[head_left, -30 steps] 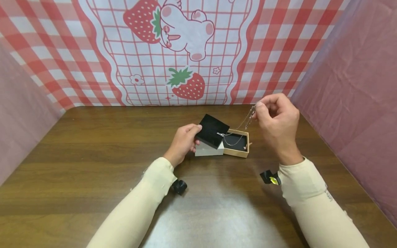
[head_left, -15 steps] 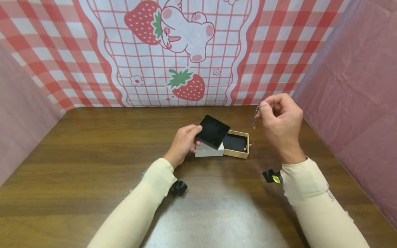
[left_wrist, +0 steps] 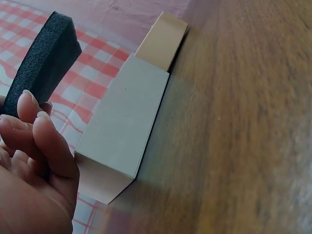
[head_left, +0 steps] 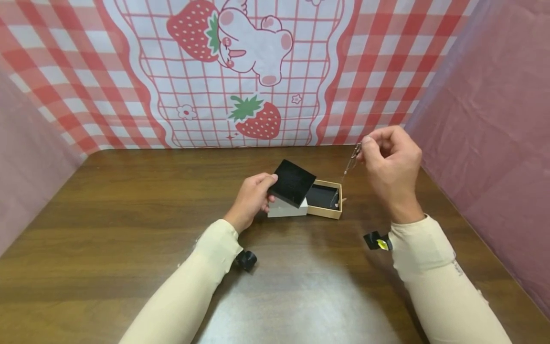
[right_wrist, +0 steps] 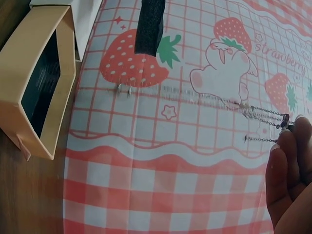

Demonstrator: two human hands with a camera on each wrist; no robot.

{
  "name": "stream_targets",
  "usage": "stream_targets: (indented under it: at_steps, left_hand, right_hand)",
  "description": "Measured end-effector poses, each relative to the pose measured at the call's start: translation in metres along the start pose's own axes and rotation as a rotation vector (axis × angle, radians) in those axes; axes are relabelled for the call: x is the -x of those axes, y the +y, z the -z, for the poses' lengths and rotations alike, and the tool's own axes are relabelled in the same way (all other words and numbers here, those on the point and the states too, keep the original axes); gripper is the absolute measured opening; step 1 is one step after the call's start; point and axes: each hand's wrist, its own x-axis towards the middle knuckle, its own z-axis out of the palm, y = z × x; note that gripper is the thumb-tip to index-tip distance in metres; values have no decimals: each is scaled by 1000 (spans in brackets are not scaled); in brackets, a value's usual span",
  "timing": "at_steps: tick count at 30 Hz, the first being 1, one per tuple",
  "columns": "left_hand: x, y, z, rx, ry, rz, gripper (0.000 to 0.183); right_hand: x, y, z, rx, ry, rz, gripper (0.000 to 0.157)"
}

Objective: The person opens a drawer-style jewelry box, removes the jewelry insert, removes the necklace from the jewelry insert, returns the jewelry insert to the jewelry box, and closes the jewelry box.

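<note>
My left hand (head_left: 250,198) pinches a flat black foam pad (head_left: 293,184) by its left edge, tilted above the box. In the left wrist view the foam pad (left_wrist: 41,61) shows its thick, porous side. At the right, my raised right hand (head_left: 394,167) pinches a thin silver chain necklace (head_left: 353,160) between thumb and fingertips. The chain dangles toward the box; its lower part is too fine to follow. In the right wrist view the necklace (right_wrist: 265,117) is partly blurred. Under the foam pad stands a gift box with a white sleeve (head_left: 287,210) and a light-brown drawer (head_left: 324,211) pulled out rightward.
A small ribbon tab (right_wrist: 24,148) sticks out of the drawer's end. The brown wooden table (head_left: 129,229) ends at a red-and-white checked strawberry cloth (head_left: 262,119) behind. A pink cloth (head_left: 485,119) hangs along the right side.
One second ago the chain stretched from the foam pad to my right hand. Its end has come off the pad and swings from the right hand, which moved slightly right. The left hand has barely moved.
</note>
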Motion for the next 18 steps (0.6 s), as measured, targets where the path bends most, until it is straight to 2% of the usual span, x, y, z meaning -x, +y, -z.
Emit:
stream_targets:
  at_steps: [3,10,18]
  left_hand:
    - [0,0,1,-3,1,-3,26]
    - [1,0,1,-15,-9,-7,26]
    - [1,0,1,-29,-10,0,27]
  right_hand:
    - [-2,-4,1,-4,1,14,11]
    - [-4,-17,3,-21,29,-28,12]
    - [-7,0,6,25,41,-51,10]
